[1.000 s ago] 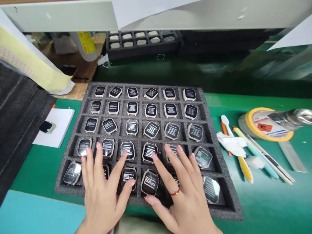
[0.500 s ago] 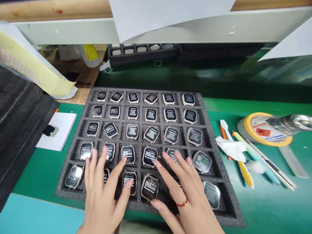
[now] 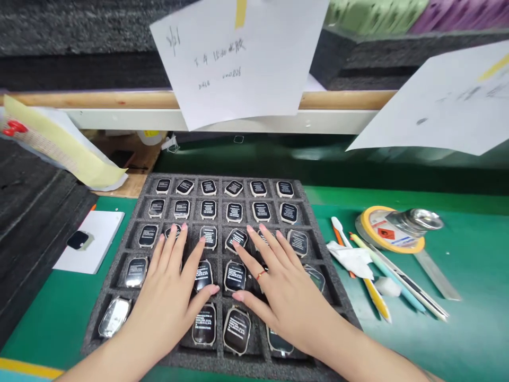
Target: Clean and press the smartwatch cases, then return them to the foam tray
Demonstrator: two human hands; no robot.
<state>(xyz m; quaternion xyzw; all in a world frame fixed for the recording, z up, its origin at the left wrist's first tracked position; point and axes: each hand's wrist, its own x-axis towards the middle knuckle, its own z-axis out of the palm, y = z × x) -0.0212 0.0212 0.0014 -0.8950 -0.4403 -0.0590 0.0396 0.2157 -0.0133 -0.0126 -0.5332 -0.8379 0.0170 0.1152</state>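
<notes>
A dark grey foam tray [image 3: 222, 295] lies on the green table, its compartments holding watch faces such as the square watch [image 3: 237, 330], many with lit text. Over its left half, my left hand [image 3: 169, 297] is spread palm down, fingertips at the third row from the back. My right hand [image 3: 284, 289] is spread likewise over the right half, with a thin red ring on one finger. Neither hand holds anything. Both cover parts of several watches, and whether the fingertips press on the screens cannot be told.
On the left, a watch [image 3: 78, 240] rests on a white pad [image 3: 102, 233]. To the right lie a yellow tape roll [image 3: 363, 225] with a metal-topped container, a white tissue [image 3: 352, 259], brushes and a metal ruler [image 3: 439, 276]. Papers [image 3: 254, 69] hang from the shelf edge above.
Both hands have moved away from me over the tray, from the nearer rows to the third row from the back. The view has tilted up, showing more of the shelf and papers.
</notes>
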